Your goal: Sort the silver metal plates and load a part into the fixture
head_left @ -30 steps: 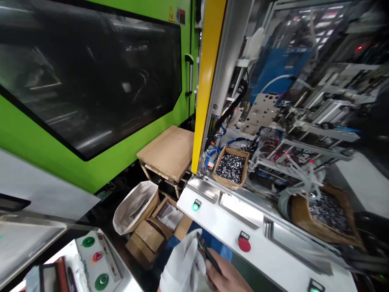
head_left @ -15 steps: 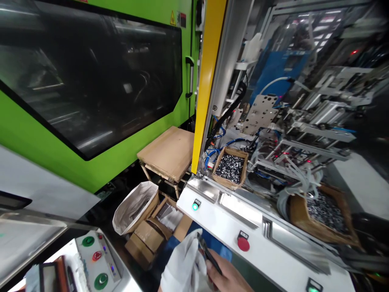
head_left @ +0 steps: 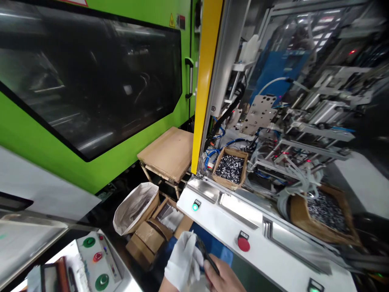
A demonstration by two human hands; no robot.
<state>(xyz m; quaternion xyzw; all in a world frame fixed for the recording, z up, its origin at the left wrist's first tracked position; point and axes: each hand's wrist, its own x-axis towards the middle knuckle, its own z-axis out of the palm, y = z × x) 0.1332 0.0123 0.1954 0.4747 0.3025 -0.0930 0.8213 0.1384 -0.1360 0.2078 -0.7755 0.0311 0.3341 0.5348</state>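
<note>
Low in the head view, my left hand (head_left: 181, 261) wears a white glove. Its fingers are bent inward, and whatever they hold, if anything, is hidden. Bare and just to its right, my right hand (head_left: 224, 276) is closed around a slim dark hand tool (head_left: 209, 256). The tool slants up to the left, its far end beside the gloved fingers; its exact kind does not show. Both hands are close together in front of the white machine ledge (head_left: 223, 227).
A red button (head_left: 243, 244) and a lit green button (head_left: 195, 207) sit on the ledge. Boxes of small dark shiny parts (head_left: 230, 168) stand behind it. Open cartons (head_left: 142, 241) lie lower left, near a control panel (head_left: 97, 259) and a wooden-topped table (head_left: 168, 152).
My gloved left hand has turned slightly, its fingers now bent more clearly beside the tool. My right hand has shifted slightly left and down, still gripping the tool.
</note>
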